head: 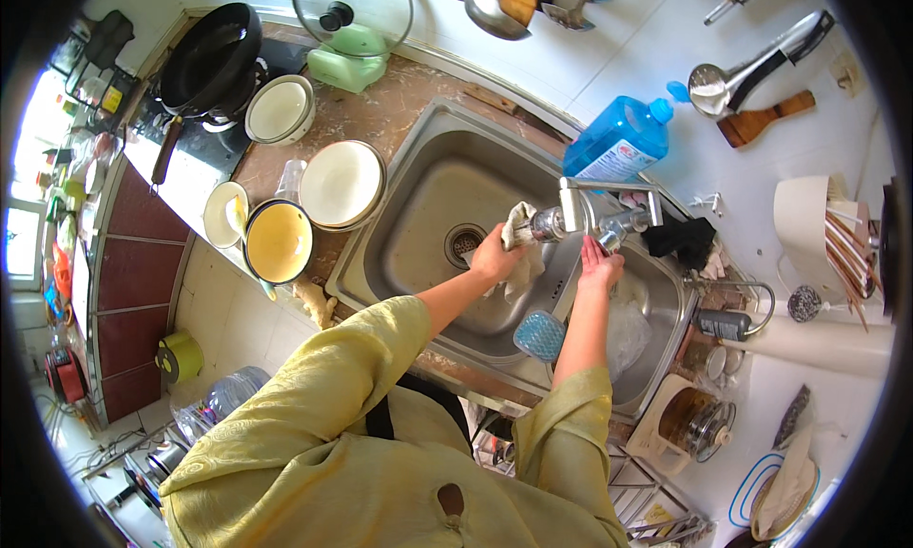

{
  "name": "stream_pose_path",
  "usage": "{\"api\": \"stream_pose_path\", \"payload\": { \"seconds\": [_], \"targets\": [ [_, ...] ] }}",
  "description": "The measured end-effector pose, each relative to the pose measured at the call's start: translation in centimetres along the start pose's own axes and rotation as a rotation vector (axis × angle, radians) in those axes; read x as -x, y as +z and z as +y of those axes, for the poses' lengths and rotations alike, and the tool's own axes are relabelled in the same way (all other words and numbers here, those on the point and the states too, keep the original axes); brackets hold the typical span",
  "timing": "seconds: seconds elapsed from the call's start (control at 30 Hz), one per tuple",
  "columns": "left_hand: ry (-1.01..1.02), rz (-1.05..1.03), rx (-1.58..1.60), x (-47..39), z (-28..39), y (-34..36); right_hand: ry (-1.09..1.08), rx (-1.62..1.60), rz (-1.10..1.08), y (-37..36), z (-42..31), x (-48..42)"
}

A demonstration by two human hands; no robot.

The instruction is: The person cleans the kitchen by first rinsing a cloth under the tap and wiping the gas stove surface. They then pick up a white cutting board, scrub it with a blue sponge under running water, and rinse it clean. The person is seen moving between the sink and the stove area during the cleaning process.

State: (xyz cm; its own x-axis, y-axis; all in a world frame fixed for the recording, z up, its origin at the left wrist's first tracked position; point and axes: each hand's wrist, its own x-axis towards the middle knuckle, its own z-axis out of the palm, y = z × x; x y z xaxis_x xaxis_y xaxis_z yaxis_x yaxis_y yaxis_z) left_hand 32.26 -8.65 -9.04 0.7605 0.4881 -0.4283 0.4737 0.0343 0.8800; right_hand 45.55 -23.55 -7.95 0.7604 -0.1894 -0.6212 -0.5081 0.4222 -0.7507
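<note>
My left hand [498, 254] grips a pale cloth [524, 273] under the spout end of a chrome faucet [570, 209], above the large basin of a steel double sink [428, 184]. The cloth hangs down into the basin. My right hand [600, 264] is at the faucet's lever side, its fingers up against the metal; whether they close on it I cannot tell. A blue sponge [540, 336] lies by the divider between the basins. Clear plastic film [628, 337] is in the small basin.
Stacked bowls [342, 184], a yellow bowl [278, 241] and ginger root [314, 302] are left of the sink. A blue detergent bottle [617, 145] and a knife [513, 113] lie behind it. A black wok [210, 59] sits on the stove. A black cloth [681, 241] is right of the faucet.
</note>
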Motion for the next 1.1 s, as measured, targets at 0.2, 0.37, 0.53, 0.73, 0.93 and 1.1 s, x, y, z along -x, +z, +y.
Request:
{"api": "stream_pose_path", "payload": {
  "seconds": [0.2,0.37,0.53,0.73,0.93,1.1],
  "targets": [
    [0.061,0.034,-0.007,-0.8,-0.2,0.1,-0.035,-0.067,-0.065,-0.5,1.3,-1.0],
    [0.127,0.059,-0.142,-0.2,1.0,-0.7,0.015,0.347,-0.257,0.6,5.0,5.6],
    [0.348,-0.099,-0.252,-1.3,-2.5,-0.5,0.09,0.443,-0.612,3.6,6.9,9.5],
    [-0.195,-0.504,0.476,0.9,-1.2,-2.7,-0.182,0.54,-0.517,3.0,8.1,5.6],
    [-0.553,-0.248,0.914,-1.7,-2.6,-1.8,-0.288,0.57,-0.652,4.4,7.6,8.8],
    [-0.599,-0.045,1.155,-3.5,-1.5,0.4,-0.357,0.717,-0.474,4.7,9.1,12.5]
  ]
}}
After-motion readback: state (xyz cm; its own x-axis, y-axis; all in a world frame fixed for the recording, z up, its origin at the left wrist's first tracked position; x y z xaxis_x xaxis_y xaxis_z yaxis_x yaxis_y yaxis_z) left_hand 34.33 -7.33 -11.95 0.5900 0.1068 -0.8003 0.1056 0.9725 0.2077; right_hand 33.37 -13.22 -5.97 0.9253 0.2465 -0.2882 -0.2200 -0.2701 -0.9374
